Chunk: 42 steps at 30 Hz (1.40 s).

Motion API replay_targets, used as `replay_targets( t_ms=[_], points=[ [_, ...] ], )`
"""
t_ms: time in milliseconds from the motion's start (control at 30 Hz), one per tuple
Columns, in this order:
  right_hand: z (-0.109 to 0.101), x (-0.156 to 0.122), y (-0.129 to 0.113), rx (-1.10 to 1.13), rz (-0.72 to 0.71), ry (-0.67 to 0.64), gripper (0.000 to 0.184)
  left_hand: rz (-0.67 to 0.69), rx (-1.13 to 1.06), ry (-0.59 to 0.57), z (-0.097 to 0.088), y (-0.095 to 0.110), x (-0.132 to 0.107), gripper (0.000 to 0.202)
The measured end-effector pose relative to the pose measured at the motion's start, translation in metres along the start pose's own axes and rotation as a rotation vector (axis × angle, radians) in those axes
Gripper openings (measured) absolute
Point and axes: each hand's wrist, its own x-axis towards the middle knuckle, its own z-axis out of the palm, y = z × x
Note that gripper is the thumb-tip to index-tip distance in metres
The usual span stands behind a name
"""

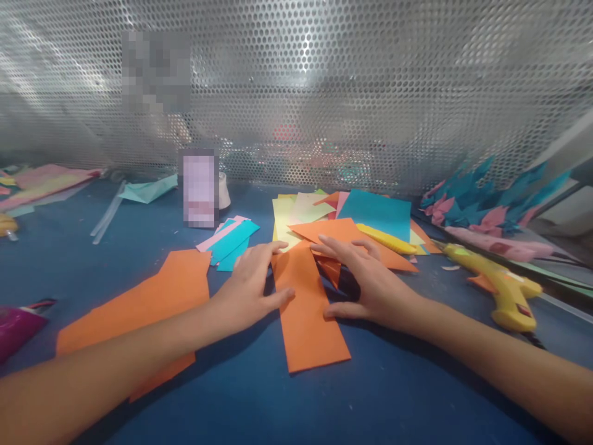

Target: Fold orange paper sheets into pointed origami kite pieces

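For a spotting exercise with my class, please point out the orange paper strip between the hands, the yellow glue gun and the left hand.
Orange paper strip [306, 312]: head view, middle of its upper face.
Yellow glue gun [500, 281]: head view, side of its body.
Left hand [250, 284]: head view, back of the hand.

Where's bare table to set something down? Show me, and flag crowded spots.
Bare blue tabletop lies between the orange strip and the right forearm; another patch between the clear sticks and pixelated panel, behind the left orange sheet. It is crowded beyond the right hand, with piled papers and a yellow cutter.
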Motion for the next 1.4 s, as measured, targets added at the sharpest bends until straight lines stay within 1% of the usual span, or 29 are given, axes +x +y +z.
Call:
replay_targets(
  t_ms=[67, 133, 200, 267, 367, 433, 500, 567, 667, 767, 833, 967, 1067, 1167, 1233, 1333, 1400],
  points=[
    [-0.001, -0.001, -0.002, 0.019, -0.023, -0.002, 0.100, -0.014, -0.090, 0.034, 0.001, -0.002, 0.001, 0.052],
    [-0.002, -0.001, -0.004, 0.030, -0.041, -0.005, 0.091, -0.039, -0.245, 0.052, 0.002, -0.004, 0.003, 0.044],
    [-0.003, -0.001, -0.007, 0.051, -0.059, 0.024, 0.071, -0.062, -0.440, 0.066, 0.002, -0.005, 0.006, 0.036],
    [-0.004, -0.001, -0.007, 0.077, -0.079, 0.098, 0.051, -0.089, -0.595, 0.099, 0.001, -0.003, 0.008, 0.031],
    [-0.005, 0.000, -0.007, 0.098, -0.090, 0.195, 0.037, -0.163, -0.721, 0.144, -0.002, 0.001, 0.011, 0.031],
    [-0.006, 0.000, -0.006, 0.121, -0.082, 0.196, 0.031, -0.218, -0.807, 0.141, -0.004, 0.004, 0.012, 0.033],
    [-0.006, 0.001, -0.006, 0.168, -0.095, 0.153, 0.029, -0.249, -0.888, 0.127, -0.005, 0.005, 0.012, 0.036],
    [-0.006, 0.002, -0.007, 0.226, -0.129, 0.099, 0.028, -0.247, -0.938, 0.100, -0.005, 0.005, 0.011, 0.039],
    [-0.008, 0.003, -0.009, 0.312, -0.166, 0.057, 0.024, -0.191, -0.928, 0.039, -0.004, 0.003, 0.009, 0.038],
    [-0.009, 0.004, -0.010, 0.390, -0.170, 0.041, 0.021, -0.151, -0.850, -0.056, -0.004, 0.001, 0.007, 0.026],
    [-0.010, 0.004, -0.011, 0.434, -0.175, 0.017, 0.018, -0.151, -0.825, -0.095, -0.004, 0.001, 0.006, 0.021],
    [-0.010, 0.005, -0.014, 0.498, -0.153, -0.025, 0.012, -0.122, -0.759, -0.078, -0.005, 0.004, 0.006, 0.017],
    [-0.010, 0.006, -0.017, 0.572, -0.086, -0.019, 0.016, -0.082, -0.685, -0.072, -0.006, 0.008, 0.006, 0.019],
    [-0.009, 0.005, -0.020, 0.642, 0.037, 0.021, 0.022, -0.062, -0.684, -0.096, -0.007, 0.010, 0.005, 0.033],
    [-0.008, 0.004, -0.021, 0.672, 0.124, 0.031, 0.025, -0.046, -0.718, -0.112, -0.006, 0.011, 0.004, 0.037],
    [-0.007, 0.003, -0.024, 0.671, 0.220, 0.021, 0.026, -0.068, -0.760, -0.135, -0.003, 0.012, 0.001, 0.029],
    [-0.006, 0.003, -0.025, 0.664, 0.270, 0.025, 0.026, -0.123, -0.775, -0.146, -0.001, 0.014, -0.001, 0.022]
  ],
)
